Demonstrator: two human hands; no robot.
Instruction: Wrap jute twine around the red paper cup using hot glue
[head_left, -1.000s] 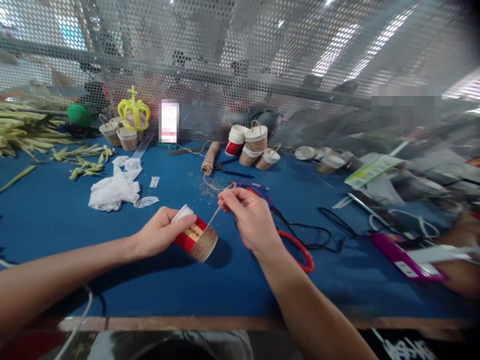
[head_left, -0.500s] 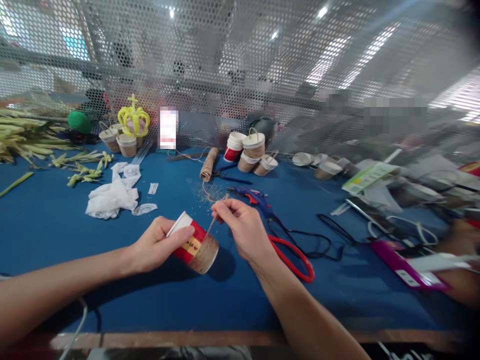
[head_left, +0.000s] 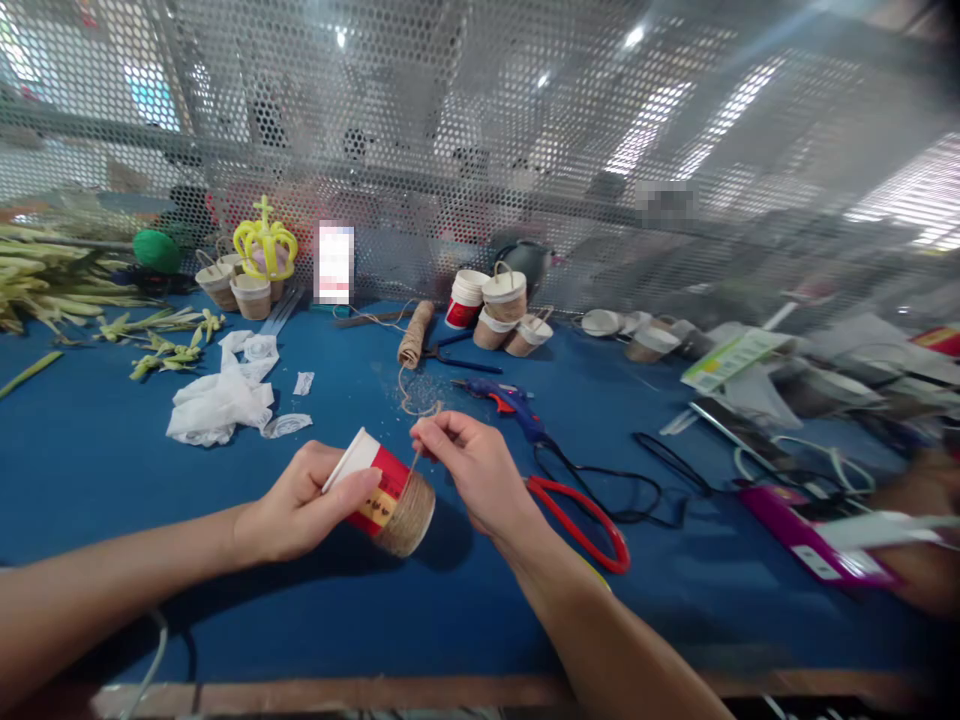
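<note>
Tilted on its side, a red and white paper cup (head_left: 390, 490) rests in my left hand (head_left: 296, 505), thumb along its wall. Brown twine (head_left: 409, 515) is wound around the cup's base end. Between thumb and fingers, my right hand (head_left: 469, 460) pinches the strand of twine just above the wound part. That strand runs back toward a twine roll (head_left: 415, 335) lying on the table. A blue glue gun (head_left: 510, 400) lies beyond my right hand, and red-handled scissors or pliers (head_left: 585, 520) lie partly behind my right wrist.
White crumpled tissue (head_left: 225, 400) lies at left, near plant stalks (head_left: 60, 275). Twine-wrapped cups (head_left: 504, 300) stand at the back by a perforated metal screen (head_left: 420, 130). A phone (head_left: 334, 265) stands upright. At right are a purple box (head_left: 810, 535), cables and another person's blurred arm.
My right hand has moved slightly left and down, drawing the strand closer to the cup. The cup has turned a little in my left hand.
</note>
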